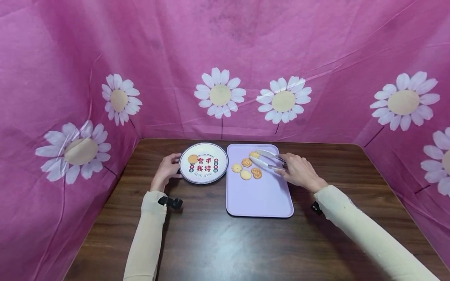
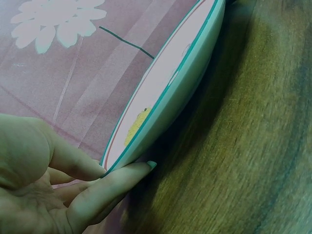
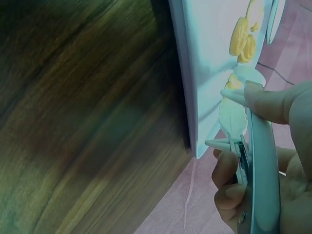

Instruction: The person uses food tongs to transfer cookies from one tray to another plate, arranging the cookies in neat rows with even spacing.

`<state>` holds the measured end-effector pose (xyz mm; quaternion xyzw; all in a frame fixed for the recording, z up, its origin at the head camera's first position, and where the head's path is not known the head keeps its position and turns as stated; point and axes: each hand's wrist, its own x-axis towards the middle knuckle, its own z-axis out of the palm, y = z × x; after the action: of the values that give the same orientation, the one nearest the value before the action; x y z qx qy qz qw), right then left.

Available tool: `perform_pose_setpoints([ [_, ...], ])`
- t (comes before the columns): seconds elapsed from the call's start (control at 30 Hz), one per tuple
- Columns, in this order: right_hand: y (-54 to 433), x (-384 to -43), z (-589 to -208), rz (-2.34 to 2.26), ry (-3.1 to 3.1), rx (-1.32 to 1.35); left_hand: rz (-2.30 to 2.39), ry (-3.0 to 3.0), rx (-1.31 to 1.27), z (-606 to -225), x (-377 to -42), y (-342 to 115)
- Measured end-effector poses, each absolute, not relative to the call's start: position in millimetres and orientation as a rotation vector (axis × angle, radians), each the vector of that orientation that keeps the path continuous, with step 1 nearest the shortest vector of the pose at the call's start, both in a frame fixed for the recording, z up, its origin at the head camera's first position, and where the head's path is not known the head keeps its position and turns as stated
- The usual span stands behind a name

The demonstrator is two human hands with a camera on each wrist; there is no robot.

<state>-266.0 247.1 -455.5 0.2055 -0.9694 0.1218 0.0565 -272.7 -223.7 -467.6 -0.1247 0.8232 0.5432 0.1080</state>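
Observation:
A round white plate (image 1: 207,148) with a dark rim and red lettering lies on the table, bearing one cookie (image 1: 192,159) near its left side. My left hand (image 1: 167,170) pinches the plate's left edge, thumb and fingers at the rim in the left wrist view. To the right is a lilac tray (image 1: 260,201) with several cookies (image 1: 245,175) in its upper half. My right hand (image 1: 300,171) grips metal tongs (image 3: 263,168) with pale tips. The tongs reach over the tray from the right, spread, with their tips beside the farthest cookie (image 1: 254,155).
The dark wooden table (image 1: 204,234) extends around the plate and tray. A pink cloth (image 1: 168,58) with white daisies hangs behind it and along both sides. The plate's right rim sits right beside the tray's left edge.

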Motion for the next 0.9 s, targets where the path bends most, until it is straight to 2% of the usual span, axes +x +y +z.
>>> perform_pose_setpoints([
  [0.9,233.8,-266.1,-443.4,0.386,-2.864,0.639,1.603,2.400,-0.371,-464.5,-269.6,-221.7],
])
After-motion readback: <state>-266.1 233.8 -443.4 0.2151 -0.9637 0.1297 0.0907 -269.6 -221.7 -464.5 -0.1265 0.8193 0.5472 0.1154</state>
